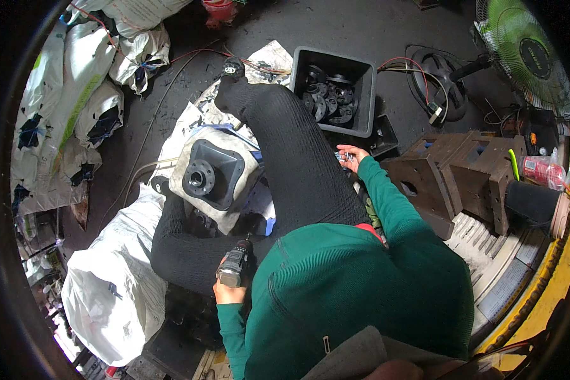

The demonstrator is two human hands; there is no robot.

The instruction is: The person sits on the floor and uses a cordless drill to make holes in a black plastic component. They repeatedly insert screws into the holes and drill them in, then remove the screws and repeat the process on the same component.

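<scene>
My left hand [230, 291] is closed round the grip of a grey and black cordless drill [234, 265], held beside my left thigh with its bit pointing away from me. Out to the right, past my right knee, my right hand [354, 156] has its fingers curled round small shiny metal pieces [343, 156], too small to name surely. Between my legs a black square plastic part with a round flanged hub [199, 177] lies on a pale cloth-covered support [225, 218]. Neither hand touches it.
A grey bin [365, 95] of black flanged parts stands beyond my right leg, with a smaller dark tray [384, 136] by it. A white sack [117, 285] lies at left. Brown metal blocks [449, 168] and a green fan [529, 54] stand at right. Cables cross the floor.
</scene>
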